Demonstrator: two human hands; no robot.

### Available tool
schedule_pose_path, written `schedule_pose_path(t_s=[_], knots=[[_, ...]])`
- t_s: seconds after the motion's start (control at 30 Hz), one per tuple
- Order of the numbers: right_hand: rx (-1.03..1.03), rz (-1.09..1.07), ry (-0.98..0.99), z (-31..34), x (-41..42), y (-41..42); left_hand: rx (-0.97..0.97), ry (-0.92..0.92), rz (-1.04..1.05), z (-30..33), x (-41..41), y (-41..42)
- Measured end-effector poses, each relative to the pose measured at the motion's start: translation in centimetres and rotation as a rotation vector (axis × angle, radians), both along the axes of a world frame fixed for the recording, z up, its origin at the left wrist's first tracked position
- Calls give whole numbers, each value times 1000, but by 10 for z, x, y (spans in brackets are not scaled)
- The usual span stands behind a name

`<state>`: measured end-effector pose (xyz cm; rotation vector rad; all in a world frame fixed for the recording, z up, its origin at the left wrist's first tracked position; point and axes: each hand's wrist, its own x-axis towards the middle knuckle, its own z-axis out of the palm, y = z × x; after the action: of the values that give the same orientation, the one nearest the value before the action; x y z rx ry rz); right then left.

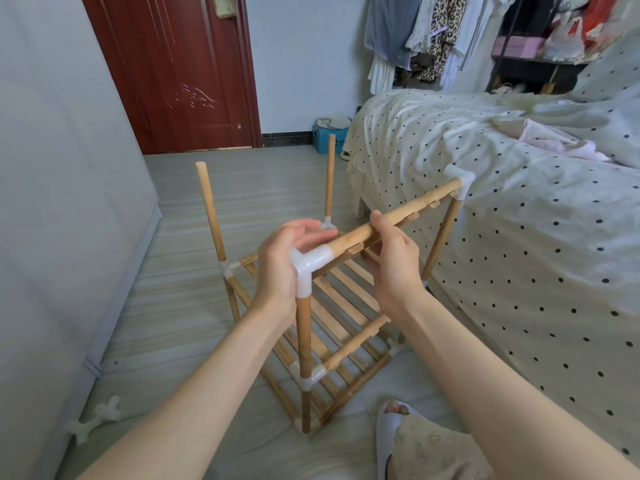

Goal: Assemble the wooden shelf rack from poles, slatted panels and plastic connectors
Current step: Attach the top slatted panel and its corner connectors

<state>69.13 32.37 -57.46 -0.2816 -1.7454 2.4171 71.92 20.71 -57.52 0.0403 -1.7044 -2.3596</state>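
the rack (pixel 332 306) stands on the floor by the bed (pixel 519 202), half built. my right hand (pixel 391 261) is curled round the top rail (pixel 398 216). my left hand (pixel 284 268) wraps the white corner connector (pixel 306 268) on the near pole (pixel 304 327). the two back poles (pixel 211 209) have bare tops — if i push too hard, i think this corner could pop off and the frame could lean.

To your right the polka-dot bed (pixel 519 237) presses close against the rack's right-hand poles (pixel 441 233), leaving little room there. On your left, open floor (pixel 180 306) runs to the grey wardrobe wall (pixel 69 202), broken only by two bare upright poles (pixel 211 213) and loose white connectors (pixel 95 419) near its base.
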Motion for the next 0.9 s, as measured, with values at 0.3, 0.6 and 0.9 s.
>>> schedule_pose_path(t_s=[0.3, 0.6, 0.9], knots=[[-5, -27, -51, 5, -13, -4, -661, 479, -42, 16, -2, -10], [37, -72, 29, -1, -15, -7, -629, 430, 173, 12, -5, 1], [59, -57, 55, -4, -14, -6, -620, 429, 193, 10, -6, 4]])
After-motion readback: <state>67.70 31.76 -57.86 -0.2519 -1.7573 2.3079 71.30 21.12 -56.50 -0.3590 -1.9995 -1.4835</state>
